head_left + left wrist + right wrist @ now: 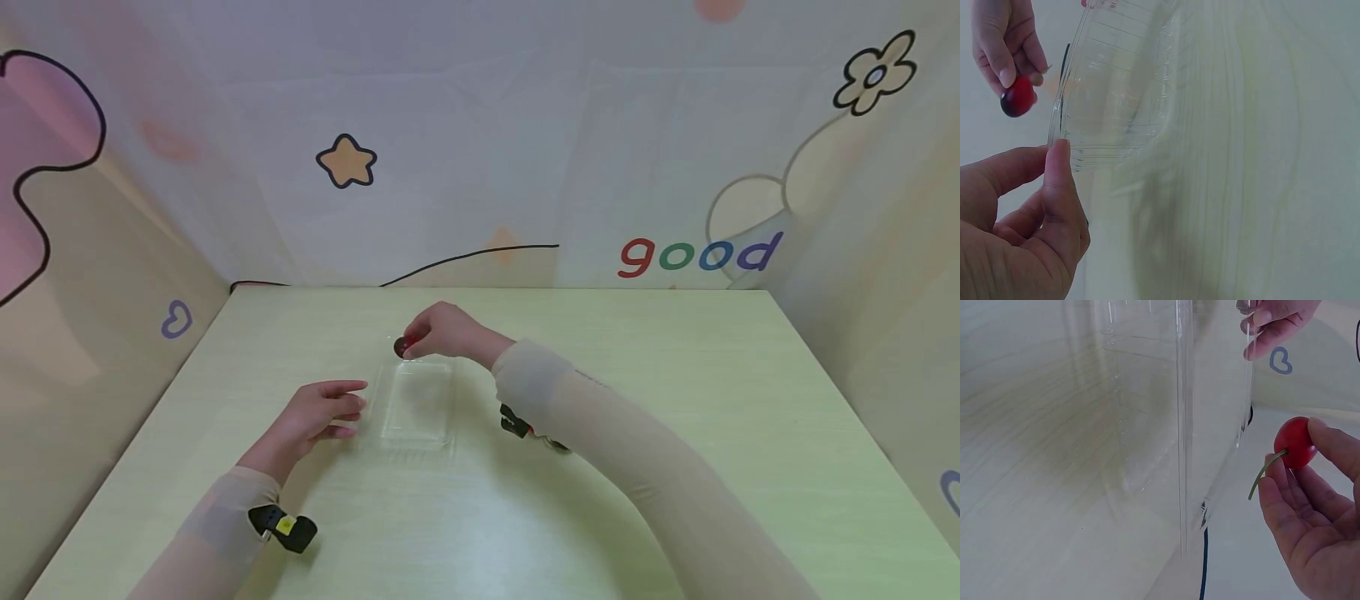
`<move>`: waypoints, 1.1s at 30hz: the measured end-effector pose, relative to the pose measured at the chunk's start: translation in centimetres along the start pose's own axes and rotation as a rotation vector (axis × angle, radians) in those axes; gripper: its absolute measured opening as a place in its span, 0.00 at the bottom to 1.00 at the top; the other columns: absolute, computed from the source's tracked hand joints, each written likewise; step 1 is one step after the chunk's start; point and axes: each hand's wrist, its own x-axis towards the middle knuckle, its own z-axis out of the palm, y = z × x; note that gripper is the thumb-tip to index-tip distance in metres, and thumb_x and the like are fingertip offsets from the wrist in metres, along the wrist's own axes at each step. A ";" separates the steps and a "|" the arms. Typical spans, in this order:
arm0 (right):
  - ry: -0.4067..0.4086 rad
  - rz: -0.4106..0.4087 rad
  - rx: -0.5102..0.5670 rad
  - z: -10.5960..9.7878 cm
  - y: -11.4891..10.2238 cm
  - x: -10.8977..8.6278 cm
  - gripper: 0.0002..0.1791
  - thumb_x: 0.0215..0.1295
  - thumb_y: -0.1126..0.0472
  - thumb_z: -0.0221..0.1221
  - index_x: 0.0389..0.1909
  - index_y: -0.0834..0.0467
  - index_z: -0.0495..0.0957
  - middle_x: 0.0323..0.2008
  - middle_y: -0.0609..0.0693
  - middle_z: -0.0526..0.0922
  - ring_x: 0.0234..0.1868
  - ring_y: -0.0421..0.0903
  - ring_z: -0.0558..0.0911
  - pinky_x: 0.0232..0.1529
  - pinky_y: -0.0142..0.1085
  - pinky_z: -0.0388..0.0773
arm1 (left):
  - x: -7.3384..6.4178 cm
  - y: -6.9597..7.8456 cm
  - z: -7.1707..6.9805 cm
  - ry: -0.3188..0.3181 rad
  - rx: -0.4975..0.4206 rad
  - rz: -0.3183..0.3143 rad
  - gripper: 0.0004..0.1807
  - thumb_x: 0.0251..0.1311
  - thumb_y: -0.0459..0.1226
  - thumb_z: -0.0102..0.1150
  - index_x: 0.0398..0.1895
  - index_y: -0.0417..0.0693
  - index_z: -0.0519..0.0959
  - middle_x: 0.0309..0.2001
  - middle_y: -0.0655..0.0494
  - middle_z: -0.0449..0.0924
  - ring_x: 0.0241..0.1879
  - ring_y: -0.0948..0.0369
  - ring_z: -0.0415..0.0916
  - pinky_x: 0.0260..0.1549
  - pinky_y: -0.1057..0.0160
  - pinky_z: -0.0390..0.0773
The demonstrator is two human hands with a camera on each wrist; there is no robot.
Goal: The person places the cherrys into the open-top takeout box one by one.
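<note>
A red cherry (1295, 442) with a thin green stem is pinched between the thumb and fingers of my right hand (447, 332). In the head view, that hand and the cherry are at the far end of a clear plastic box (417, 402). My left hand (315, 417) is at the box's left side, fingers spread and fairly straight. In the left wrist view, its fingertips (1059, 153) lie against the rim of the clear box (1116, 94); how firmly they touch cannot be told. No fruit shows inside the box.
A pale wood-grain table (712, 433) carries the box. Printed cloth hangs behind and beside it, with a star (347, 161) and the word "good" (701, 256). A small black camera (283, 527) is strapped at the left wrist.
</note>
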 end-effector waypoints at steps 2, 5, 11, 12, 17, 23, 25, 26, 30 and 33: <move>0.004 -0.001 -0.004 0.4 0.0 0.3 0.18 0.67 0.59 0.67 0.56 0.61 0.84 0.51 0.56 0.89 0.51 0.48 0.83 0.58 0.38 0.80 | 0.0 0.0 -0.1 -0.001 -0.001 -0.002 0.27 0.73 0.36 0.56 0.72 0.38 0.70 0.57 0.40 0.82 0.43 0.59 0.79 0.34 0.69 0.85; 0.013 0.000 -0.001 1.1 0.1 0.7 0.18 0.67 0.60 0.67 0.55 0.62 0.85 0.50 0.56 0.89 0.50 0.48 0.84 0.56 0.37 0.80 | -0.1 0.1 -0.1 -0.006 0.003 -0.004 0.27 0.73 0.37 0.56 0.72 0.39 0.70 0.59 0.39 0.81 0.44 0.59 0.79 0.34 0.69 0.86; 0.036 0.011 -0.002 2.4 0.4 1.4 0.18 0.66 0.60 0.68 0.54 0.62 0.85 0.49 0.56 0.89 0.48 0.47 0.83 0.53 0.35 0.80 | -0.2 0.0 0.0 -0.009 0.003 0.007 0.26 0.73 0.35 0.55 0.72 0.37 0.70 0.56 0.42 0.82 0.43 0.59 0.78 0.34 0.69 0.85; 0.035 0.018 -0.001 2.6 0.4 1.5 0.18 0.66 0.59 0.68 0.54 0.62 0.85 0.50 0.56 0.89 0.47 0.47 0.82 0.53 0.36 0.80 | -0.3 0.0 0.0 -0.008 0.004 0.008 0.26 0.73 0.35 0.55 0.72 0.37 0.70 0.55 0.42 0.82 0.43 0.59 0.78 0.34 0.69 0.85; 0.047 0.052 -0.019 3.2 0.7 1.7 0.18 0.67 0.60 0.67 0.55 0.63 0.84 0.51 0.57 0.88 0.46 0.47 0.79 0.55 0.37 0.80 | -0.2 0.1 -0.1 -0.006 0.012 0.008 0.27 0.73 0.36 0.55 0.72 0.37 0.69 0.56 0.41 0.82 0.44 0.58 0.78 0.34 0.69 0.85; 0.095 0.082 -0.044 3.9 1.1 2.1 0.17 0.67 0.60 0.67 0.54 0.62 0.84 0.51 0.56 0.87 0.45 0.47 0.78 0.57 0.38 0.80 | -0.2 0.2 0.0 -0.010 0.013 0.007 0.27 0.73 0.35 0.55 0.72 0.37 0.69 0.57 0.39 0.81 0.43 0.59 0.78 0.33 0.69 0.85; 0.103 0.091 -0.054 4.2 1.3 2.2 0.17 0.67 0.60 0.67 0.54 0.62 0.85 0.51 0.56 0.87 0.45 0.47 0.78 0.56 0.38 0.81 | -0.2 0.2 0.0 -0.012 0.009 0.007 0.27 0.73 0.35 0.55 0.72 0.36 0.69 0.55 0.40 0.82 0.42 0.59 0.78 0.33 0.70 0.85; 0.106 0.093 -0.063 4.3 1.3 2.3 0.17 0.67 0.60 0.68 0.53 0.62 0.85 0.51 0.56 0.87 0.44 0.47 0.78 0.56 0.38 0.81 | -0.2 0.2 0.0 -0.012 0.008 0.006 0.26 0.73 0.35 0.55 0.72 0.36 0.69 0.55 0.41 0.82 0.42 0.59 0.78 0.33 0.70 0.85; 0.107 0.097 -0.080 4.8 1.5 2.5 0.15 0.67 0.60 0.67 0.52 0.61 0.86 0.50 0.56 0.88 0.43 0.46 0.77 0.57 0.37 0.81 | -0.3 0.1 0.0 -0.011 0.002 0.006 0.26 0.72 0.34 0.55 0.72 0.36 0.70 0.54 0.41 0.83 0.41 0.60 0.78 0.33 0.70 0.85; 0.104 0.091 -0.090 5.2 1.6 2.7 0.15 0.67 0.61 0.67 0.52 0.62 0.86 0.49 0.56 0.88 0.42 0.46 0.77 0.57 0.37 0.80 | -0.3 0.1 0.0 -0.011 0.002 0.010 0.26 0.72 0.34 0.55 0.71 0.36 0.70 0.54 0.42 0.83 0.40 0.60 0.78 0.33 0.70 0.85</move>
